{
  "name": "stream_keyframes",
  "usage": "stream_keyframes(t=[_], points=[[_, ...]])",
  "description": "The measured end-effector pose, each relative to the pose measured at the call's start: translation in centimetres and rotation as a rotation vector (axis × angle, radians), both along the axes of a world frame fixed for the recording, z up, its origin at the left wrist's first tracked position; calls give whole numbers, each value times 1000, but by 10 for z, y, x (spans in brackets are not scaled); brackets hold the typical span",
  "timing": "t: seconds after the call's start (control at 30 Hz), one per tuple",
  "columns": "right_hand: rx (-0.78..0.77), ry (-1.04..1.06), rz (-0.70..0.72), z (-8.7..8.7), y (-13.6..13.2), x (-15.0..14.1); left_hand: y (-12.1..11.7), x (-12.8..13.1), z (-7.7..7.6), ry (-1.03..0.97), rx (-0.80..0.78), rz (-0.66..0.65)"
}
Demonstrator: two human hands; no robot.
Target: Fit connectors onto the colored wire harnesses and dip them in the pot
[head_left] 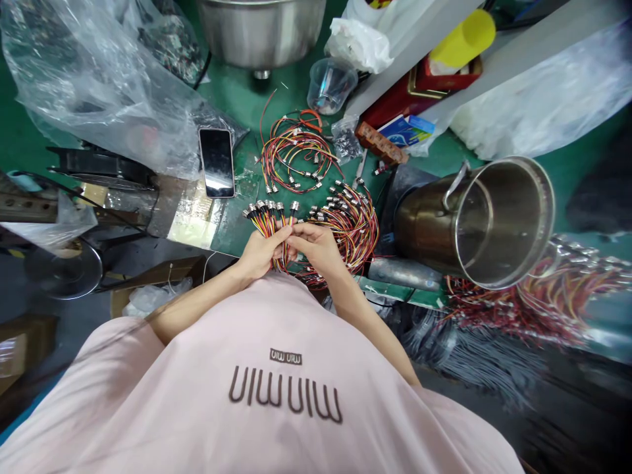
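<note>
My left hand (259, 252) is closed around a bunch of red, yellow and black wires (269, 220) whose metal connector tips fan out toward the upper left. My right hand (318, 245) meets it from the right, fingers pinched on one wire of the same bunch, with a metal tip (295, 208) sticking up above. Just right of my hands lies a heap of the same wired connectors (353, 217) on the green table. A looser coil of wires (296, 155) lies farther back.
A smartphone (216, 162) lies face up to the left. A steel pot (486, 220) lies on its side at the right, more wire bundles (538, 296) beside it. A clear plastic cup (330, 84), a steel basin (261, 29) and plastic bags (89, 72) sit at the back.
</note>
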State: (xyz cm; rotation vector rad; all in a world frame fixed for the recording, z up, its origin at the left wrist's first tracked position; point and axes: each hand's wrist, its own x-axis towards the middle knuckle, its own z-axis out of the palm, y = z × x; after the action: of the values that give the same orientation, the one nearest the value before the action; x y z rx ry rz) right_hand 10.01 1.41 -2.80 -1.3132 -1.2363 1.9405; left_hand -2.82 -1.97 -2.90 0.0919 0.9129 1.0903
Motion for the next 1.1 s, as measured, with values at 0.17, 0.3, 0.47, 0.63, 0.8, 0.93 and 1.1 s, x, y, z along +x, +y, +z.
stream_keyframes(t=[0.17,0.3,0.47,0.63,0.8,0.93,1.1], points=[[232,-210,76,10,-4,-14,1,0,-3,46,-61,34],[192,-190,104,4,-1,11,3,-5,-5,92,-142,44],[390,-778,-142,-18,27,99,4,-14,-6,132,-126,27],[410,-1302,-84,-24,62,145,4,-12,2,126,-100,-18],[305,-1428,-5,-30,88,140,1,-8,13,185,-127,-38],[255,-1399,55,-36,94,141,-3,-9,15,229,-82,3],[340,-1195,-73,-37,98,153,-3,-9,16,236,-34,34]])
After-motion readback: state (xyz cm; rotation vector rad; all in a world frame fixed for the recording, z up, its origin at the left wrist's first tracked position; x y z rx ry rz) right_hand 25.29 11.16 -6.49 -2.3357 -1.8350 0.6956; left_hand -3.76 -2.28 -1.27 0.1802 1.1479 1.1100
